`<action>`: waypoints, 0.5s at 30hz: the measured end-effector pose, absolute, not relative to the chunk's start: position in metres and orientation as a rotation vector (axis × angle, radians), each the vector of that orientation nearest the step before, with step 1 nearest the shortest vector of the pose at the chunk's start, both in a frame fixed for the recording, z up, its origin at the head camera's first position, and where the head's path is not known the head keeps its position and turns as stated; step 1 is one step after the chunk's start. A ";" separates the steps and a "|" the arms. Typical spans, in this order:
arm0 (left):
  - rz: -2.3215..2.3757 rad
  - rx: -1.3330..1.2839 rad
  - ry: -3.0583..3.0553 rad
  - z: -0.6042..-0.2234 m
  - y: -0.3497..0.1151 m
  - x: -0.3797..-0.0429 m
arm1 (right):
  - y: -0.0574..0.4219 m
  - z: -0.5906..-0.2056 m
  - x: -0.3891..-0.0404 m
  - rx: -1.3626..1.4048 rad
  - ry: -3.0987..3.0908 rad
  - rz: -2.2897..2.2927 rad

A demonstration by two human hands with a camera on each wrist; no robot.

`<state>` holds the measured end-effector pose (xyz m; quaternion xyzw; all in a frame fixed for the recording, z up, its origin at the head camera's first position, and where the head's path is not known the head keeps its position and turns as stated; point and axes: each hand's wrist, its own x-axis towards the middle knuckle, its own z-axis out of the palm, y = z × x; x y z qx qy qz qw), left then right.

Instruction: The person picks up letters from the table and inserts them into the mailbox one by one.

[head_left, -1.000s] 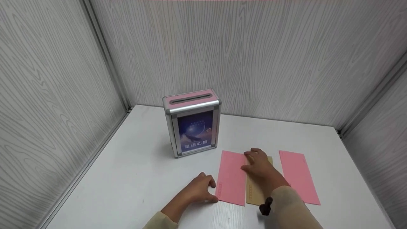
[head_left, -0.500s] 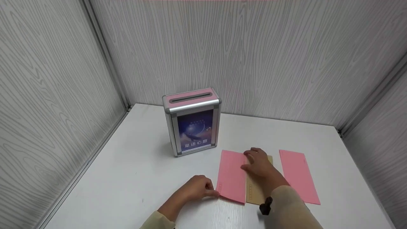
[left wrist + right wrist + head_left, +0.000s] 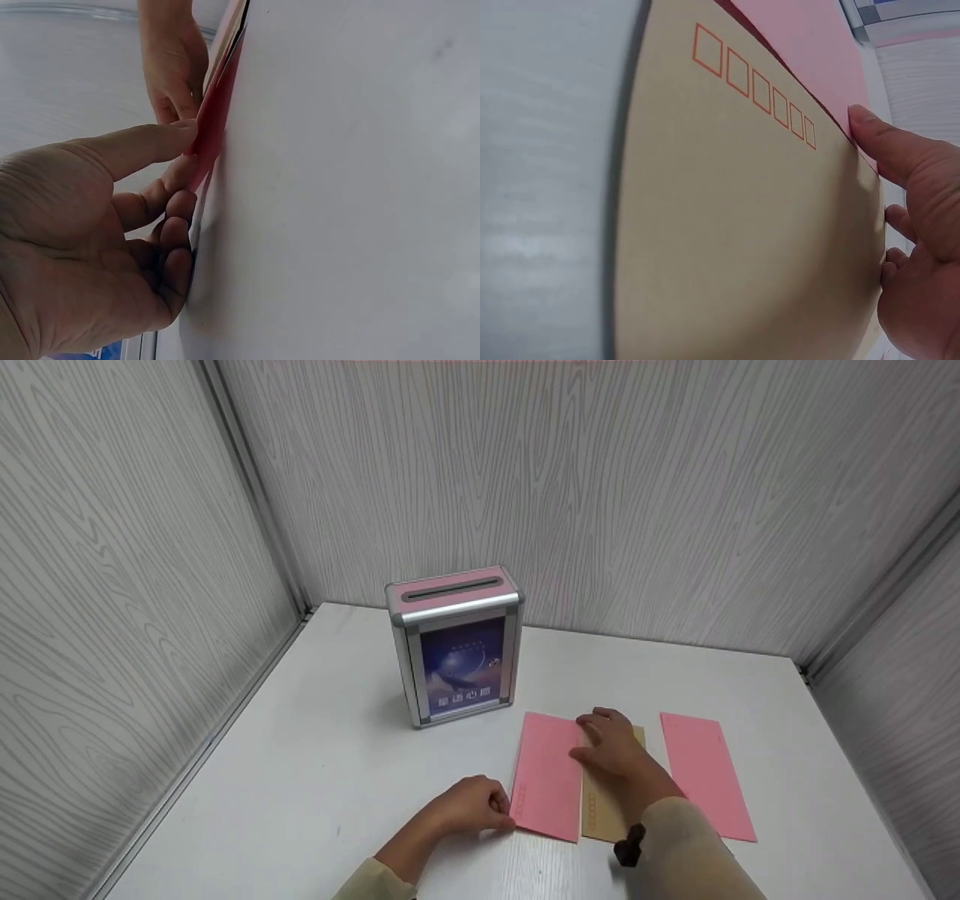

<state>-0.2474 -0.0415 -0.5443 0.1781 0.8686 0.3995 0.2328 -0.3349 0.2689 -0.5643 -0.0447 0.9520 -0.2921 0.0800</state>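
Note:
A pink envelope [image 3: 551, 772] lies on the table with its lower left corner slightly raised. My left hand [image 3: 471, 806] pinches that corner, thumb on top and index finger beneath, as the left wrist view shows; the other fingers curl in. To its right lies a brown envelope [image 3: 735, 202] with a row of red printed squares. Over the brown envelope's upper part is my right hand [image 3: 611, 744], covering some of it. In the right wrist view its thumb [image 3: 870, 127] rests on the pink envelope's edge, and the other fingers are at the brown envelope's far edge.
Behind the envelopes stands an aluminium-framed box [image 3: 457, 649] with a slot in its pink top and a blue poster on its front. Another pink envelope [image 3: 709, 772] lies at the right, partly behind the right forearm. Wood-grain panels [image 3: 637, 495] enclose the white table [image 3: 300, 780].
My left thumb and finger have closed on the near pink envelope's lower left corner and its near edge has lifted a little. The right hand has stayed in place.

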 end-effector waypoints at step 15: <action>1.143 0.516 2.371 -0.542 -0.044 -0.247 | 0.278 -0.559 -0.339 -0.190 2.785 -0.886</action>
